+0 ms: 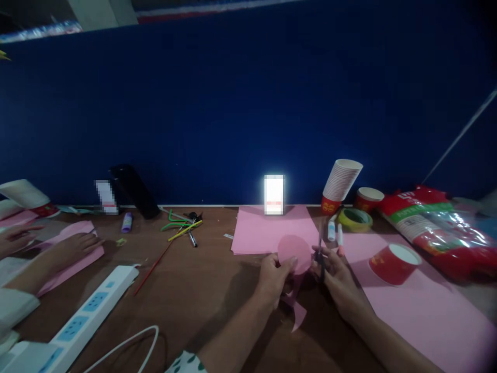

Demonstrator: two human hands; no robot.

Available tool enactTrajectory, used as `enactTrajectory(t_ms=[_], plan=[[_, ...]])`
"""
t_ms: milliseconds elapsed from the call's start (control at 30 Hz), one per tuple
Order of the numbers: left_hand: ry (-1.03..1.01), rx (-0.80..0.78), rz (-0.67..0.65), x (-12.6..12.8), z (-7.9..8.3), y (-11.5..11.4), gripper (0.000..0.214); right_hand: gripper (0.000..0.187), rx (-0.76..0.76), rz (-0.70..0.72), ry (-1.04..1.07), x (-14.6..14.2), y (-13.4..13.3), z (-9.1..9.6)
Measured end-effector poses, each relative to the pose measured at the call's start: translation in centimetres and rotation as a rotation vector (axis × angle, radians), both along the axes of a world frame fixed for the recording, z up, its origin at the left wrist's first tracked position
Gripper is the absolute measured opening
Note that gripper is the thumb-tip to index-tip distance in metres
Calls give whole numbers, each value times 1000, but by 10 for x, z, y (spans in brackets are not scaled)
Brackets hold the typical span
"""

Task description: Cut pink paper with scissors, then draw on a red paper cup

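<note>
Left hand [269,280]: fingers pinching pink paper disc [292,248] by its lower left edge, held over worktop [186,295], near side of pink paper stack [267,228]. Right hand [338,274]: fingers closed around scissors [320,254] handles, blades up, just right of disc. Pink offcut [298,313] hangs below. Red paper cup [392,267] sits on pink sheet [419,316], right.

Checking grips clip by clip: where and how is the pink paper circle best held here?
Probably pinch the pink paper circle at its lower left edge, coming from the left. It is thin and flat, so the margin suits thumb and fingers, as the left hand holds it; the right hand with the scissors takes up the right side.
</note>
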State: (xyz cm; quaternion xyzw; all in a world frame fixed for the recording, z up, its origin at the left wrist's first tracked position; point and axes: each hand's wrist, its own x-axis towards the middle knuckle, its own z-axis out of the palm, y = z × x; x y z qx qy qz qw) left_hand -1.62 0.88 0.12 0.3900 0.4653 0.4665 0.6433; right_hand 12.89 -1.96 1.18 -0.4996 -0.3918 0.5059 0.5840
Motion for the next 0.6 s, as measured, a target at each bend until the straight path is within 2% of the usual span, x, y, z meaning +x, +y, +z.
enactTrajectory(t_ms=[133, 333, 600], plan=[[6, -6, -51, 1, -1, -4, 42, 65, -6, -21, 6, 0, -1, 4], [68, 28, -88, -1, 2, -6, 40, 66, -49, -4, 3, 0, -1, 11], [15, 28, -64, -1, -12, -7, 44, 63, -27, -40, 7, 5, 3, 3]])
